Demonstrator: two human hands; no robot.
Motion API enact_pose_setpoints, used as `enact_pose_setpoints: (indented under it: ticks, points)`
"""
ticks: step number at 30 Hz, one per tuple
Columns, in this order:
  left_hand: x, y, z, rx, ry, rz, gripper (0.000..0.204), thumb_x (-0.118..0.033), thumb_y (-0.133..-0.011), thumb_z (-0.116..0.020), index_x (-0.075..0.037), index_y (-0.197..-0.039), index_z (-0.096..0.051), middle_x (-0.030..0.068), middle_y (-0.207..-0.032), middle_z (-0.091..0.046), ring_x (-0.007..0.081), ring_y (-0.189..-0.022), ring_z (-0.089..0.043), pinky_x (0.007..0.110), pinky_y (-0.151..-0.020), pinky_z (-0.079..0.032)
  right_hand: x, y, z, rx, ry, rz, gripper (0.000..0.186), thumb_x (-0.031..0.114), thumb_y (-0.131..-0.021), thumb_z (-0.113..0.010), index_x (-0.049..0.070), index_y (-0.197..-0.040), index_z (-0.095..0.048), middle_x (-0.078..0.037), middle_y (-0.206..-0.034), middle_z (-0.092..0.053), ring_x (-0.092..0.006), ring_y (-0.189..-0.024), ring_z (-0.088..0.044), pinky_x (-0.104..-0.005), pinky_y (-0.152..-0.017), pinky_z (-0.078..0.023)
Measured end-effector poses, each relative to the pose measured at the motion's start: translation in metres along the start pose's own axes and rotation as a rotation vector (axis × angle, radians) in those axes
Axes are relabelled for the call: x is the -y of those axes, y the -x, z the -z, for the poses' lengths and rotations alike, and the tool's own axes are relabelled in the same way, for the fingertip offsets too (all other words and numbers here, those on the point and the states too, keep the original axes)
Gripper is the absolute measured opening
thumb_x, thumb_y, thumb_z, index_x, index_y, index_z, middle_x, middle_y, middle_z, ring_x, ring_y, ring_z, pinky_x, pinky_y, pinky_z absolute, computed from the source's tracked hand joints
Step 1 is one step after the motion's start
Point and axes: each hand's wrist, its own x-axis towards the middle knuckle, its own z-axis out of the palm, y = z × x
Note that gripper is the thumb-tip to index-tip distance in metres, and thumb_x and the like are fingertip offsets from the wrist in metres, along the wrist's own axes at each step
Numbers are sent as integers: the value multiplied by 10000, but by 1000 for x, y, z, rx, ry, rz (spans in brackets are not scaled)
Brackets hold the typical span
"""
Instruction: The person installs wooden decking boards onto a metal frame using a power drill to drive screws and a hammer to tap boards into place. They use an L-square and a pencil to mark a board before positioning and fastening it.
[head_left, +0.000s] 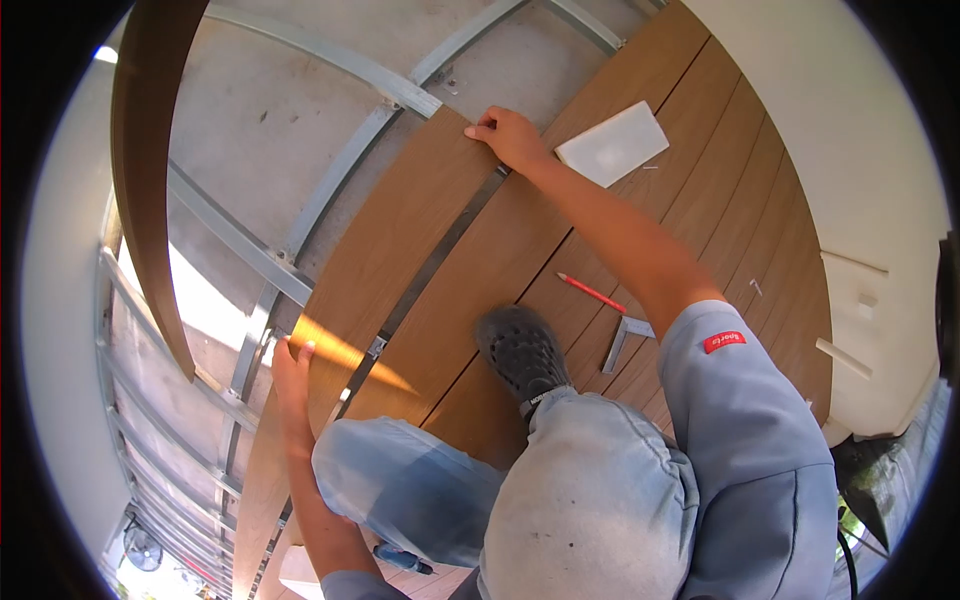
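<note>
My right hand [505, 135] grips the end of a loose wooden board [395, 210], fingertips curled at its top edge. Lower left, my left hand [295, 360] holds the same board by its outer edge, thumb on top. A dark gap with metal clips [378, 347] separates it from the laid planks [680, 130]. Metal joists [340, 165] show left of the board. On the planks are a white rectangular block [612, 142] by my right hand, a red pencil [590, 290] and a metal square [615, 350].
A long board [140, 180] stands at the upper left, near a pale wall [65, 300]. My foot in a dark clog [515, 350] rests on the planks beside my knees. A cream wall [860, 150] borders the right. A blue-handled tool [400, 560] lies below my left knee.
</note>
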Motion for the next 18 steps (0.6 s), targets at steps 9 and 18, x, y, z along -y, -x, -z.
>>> enact_pose_setpoints:
  ticks: [9, 18]
  points:
    - [5, -8, -5, 46, -35, -45, 486, -274, -962, -710, 54, -1289, -563, 271, -1247, -626, 441, -1190, -582, 474, -1027, -460, 3, -76, -22, 140, -324, -213, 365, 384, -857, -829, 39, -913, -727, -44, -859, -699, -150, -788, -600, -331, -730, -489]
    - [8, -5, -7, -1, -44, -68, 431, -276, -956, -709, 17, -1244, -577, 257, -1188, -634, 454, -1139, -585, 510, -994, -465, -23, -20, 21, 211, -166, -47, 256, 286, -859, -796, 37, -903, -756, -84, -881, -744, -206, -818, -669, -360, -755, -514]
